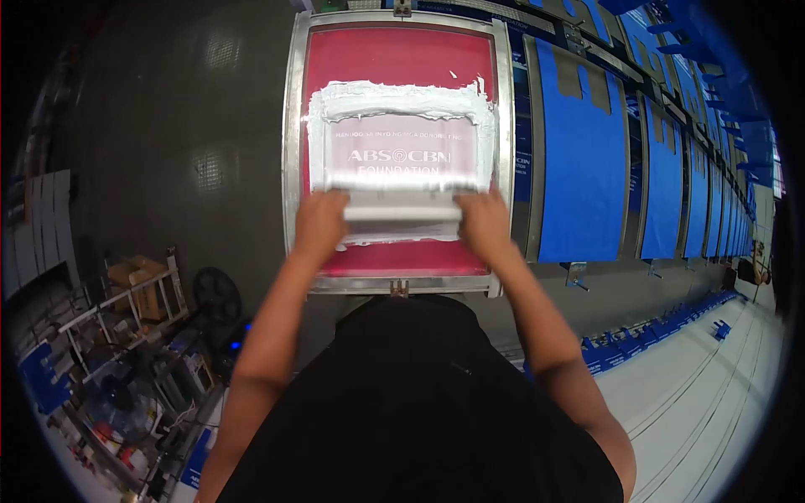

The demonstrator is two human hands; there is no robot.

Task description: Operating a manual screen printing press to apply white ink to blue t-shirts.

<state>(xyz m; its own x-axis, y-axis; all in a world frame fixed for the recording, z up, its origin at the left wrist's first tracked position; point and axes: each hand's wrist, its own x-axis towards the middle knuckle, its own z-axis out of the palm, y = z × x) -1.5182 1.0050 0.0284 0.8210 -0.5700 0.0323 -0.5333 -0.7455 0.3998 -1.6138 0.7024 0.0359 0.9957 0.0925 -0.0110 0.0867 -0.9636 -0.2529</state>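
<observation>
Closest to you, below your black shirtfront [394, 402], the near rail of the metal screen frame [295, 92] runs crosswise, a small metal clamp [399, 287] at its middle. Past that comes a strip of red mesh [386, 262].

Just beyond, your left hand [323, 222] and right hand [484, 222] sit level with each other, neither one nearer the squeegee [402, 214]. Your grip is closed at both ends of that pale bar, fingers curled over it, though blur hides how tightly they press. The squeegee lies on the mesh, toward the near end of the frame: at 3 o'clock from your left hand, at 9 from your right. Its long axis runs 9 to 3, square across the frame's 12-to-6 length, so I'd judge that keeping both ends level matters most.

At 12 o'clock from the bar is a pale lettered window [398, 138], and past it a thick ridge of white ink [394, 101]; more ink lines both sides and smears at 6 o'clock, behind the bar. Farther up, red mesh shows again before the far rail. Out at 3 o'clock, blue sheets [584, 159] stand in a row beside the frame.
</observation>
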